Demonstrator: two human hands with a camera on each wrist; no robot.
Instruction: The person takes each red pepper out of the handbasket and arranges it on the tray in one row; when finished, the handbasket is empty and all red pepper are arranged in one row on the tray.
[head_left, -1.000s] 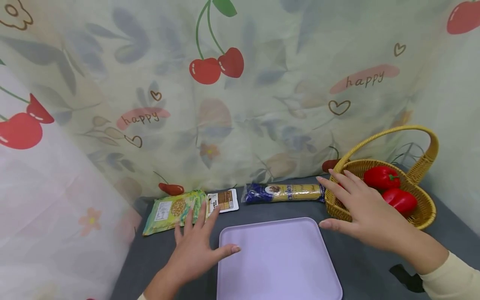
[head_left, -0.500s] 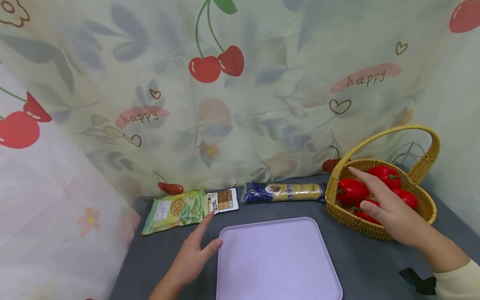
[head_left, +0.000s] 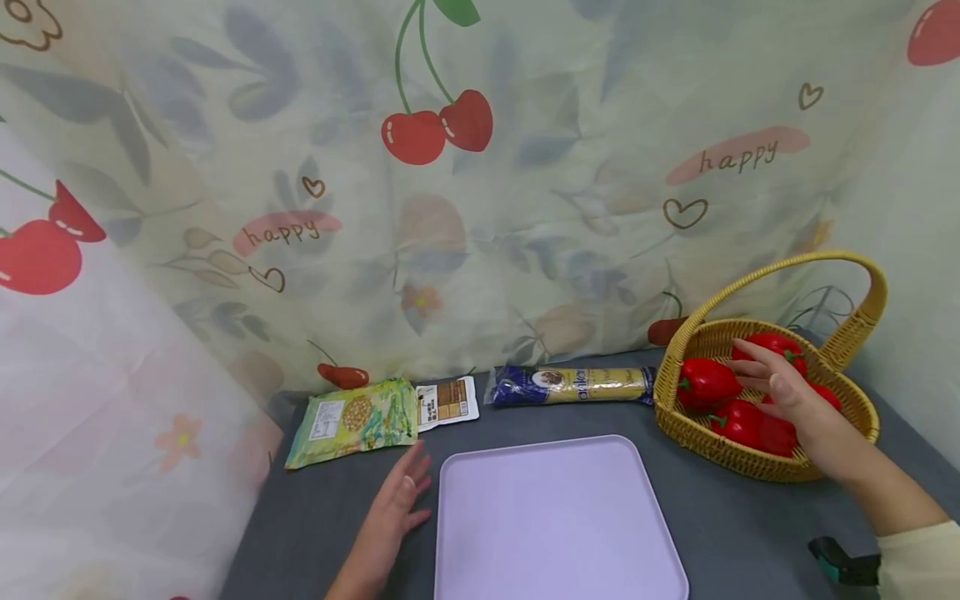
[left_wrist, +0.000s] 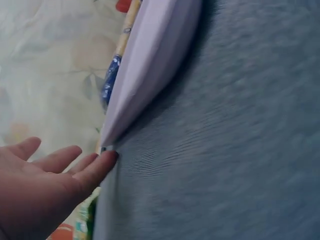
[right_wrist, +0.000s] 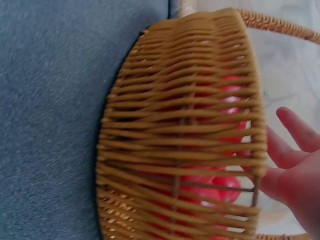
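My right hand [head_left: 802,408] hovers over the yellow wicker basket [head_left: 727,454], fingers extended above several red bell peppers [head_left: 708,383]. In the right wrist view that hand [right_wrist: 295,165] shows past the rim of the basket [right_wrist: 180,125], with red peppers glimpsed through the weave. My left hand [head_left: 390,517] is beside the left edge of a lilac square tray [head_left: 555,517], its fingers loosely spread and holding nothing. The left wrist view has the hand [left_wrist: 60,180] near the corner of the tray [left_wrist: 155,55].
At the back left lies a green-yellow food bag [head_left: 356,421], with a small brown-and-white packet [head_left: 447,402] against it. A blue and gold pasta packet [head_left: 573,385] lies along the rear edge, left of the basket. A patterned curtain [head_left: 480,208] closes off the back.
My right hand has shifted right, from the basket's left rim to over the peppers, uncovering more of them. The left hand has drawn back from the green-yellow bag toward the near side.
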